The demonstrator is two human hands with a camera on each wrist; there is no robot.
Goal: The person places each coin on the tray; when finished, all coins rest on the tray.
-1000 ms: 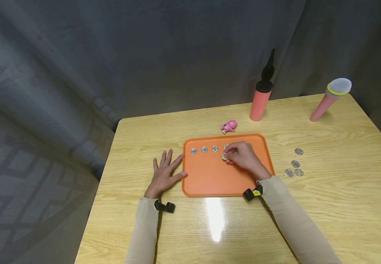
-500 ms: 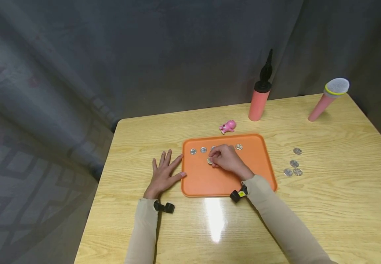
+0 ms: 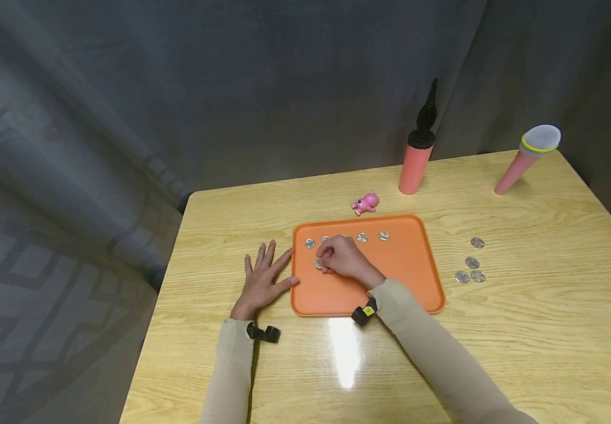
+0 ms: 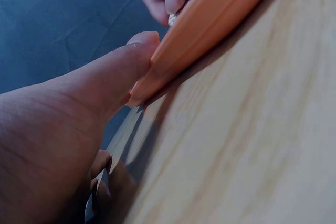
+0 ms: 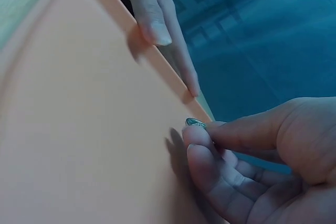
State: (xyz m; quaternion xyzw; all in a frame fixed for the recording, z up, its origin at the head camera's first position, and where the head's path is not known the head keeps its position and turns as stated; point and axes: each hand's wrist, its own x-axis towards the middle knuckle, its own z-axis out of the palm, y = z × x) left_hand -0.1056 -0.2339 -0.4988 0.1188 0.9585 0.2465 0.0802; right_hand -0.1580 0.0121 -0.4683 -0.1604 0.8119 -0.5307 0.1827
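Fingers of the right hand (image 3: 344,257) pinch a coin (image 3: 318,264) between thumb and fingertips, over the 9 o'clock side of an orange tray (image 3: 374,294); right wrist view shows the coin raised off the tray floor, finger shadow beside it. Left hand (image 3: 263,285) lies at 9 o'clock outside the tray, released: palm down on the wood surface (image 3: 205,247), fingers spread, thumb and forefinger touching the tray rim. Inside the tray, a row of coins (image 3: 362,238) follows the far edge, from about 10 to 1 o'clock; five seen, two partly hidden by the right hand. Four loose coins (image 3: 472,262) lie flat off the tray at 3 o'clock, three bunched close, one a bit farther back. Pink toy (image 3: 365,203) lies just past the rim at 12 o'clock. Pump (image 3: 412,171), pink with black top, stands at 1 o'clock; microphone (image 3: 514,171), pink handle, pale head, yellow ring, at 2 o'clock, well apart from the tray. Grey curtain (image 3: 305,88) behind. Beige sleeves (image 3: 233,371) and black straps on both wrists. Bright glare on the surface at 6 o'clock.
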